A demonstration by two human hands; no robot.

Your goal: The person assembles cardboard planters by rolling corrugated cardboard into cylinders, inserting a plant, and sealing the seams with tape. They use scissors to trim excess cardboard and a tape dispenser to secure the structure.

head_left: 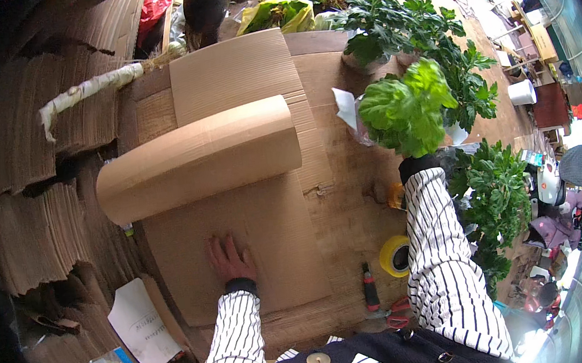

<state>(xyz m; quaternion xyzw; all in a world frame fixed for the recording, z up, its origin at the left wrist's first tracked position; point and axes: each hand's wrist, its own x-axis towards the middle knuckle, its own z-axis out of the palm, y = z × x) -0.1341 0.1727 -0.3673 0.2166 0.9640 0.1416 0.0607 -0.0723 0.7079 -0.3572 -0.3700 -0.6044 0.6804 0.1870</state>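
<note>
My left hand point(230, 261) lies flat with its fingers spread on a brown cardboard sheet point(269, 247). The far part of this cardboard curls up into a broad rounded fold point(196, 159) beyond the hand. My right arm point(431, 230) reaches forward along the right side of the table. Bright green leaves of a plant point(407, 109) cover the right hand past its dark cuff point(418, 165), so its fingers and any grip are hidden. Next to those leaves, a white piece of paper or wrap point(346, 108) sticks up.
Stacks of cardboard point(38, 236) line the left side. Darker leafy plants point(424, 33) stand at the far right, with more point(494, 192) beside my right arm. A yellow tape roll point(387, 257), a red-and-black tool point(370, 288) and red-handled scissors point(397, 313) lie on the wooden table point(349, 196).
</note>
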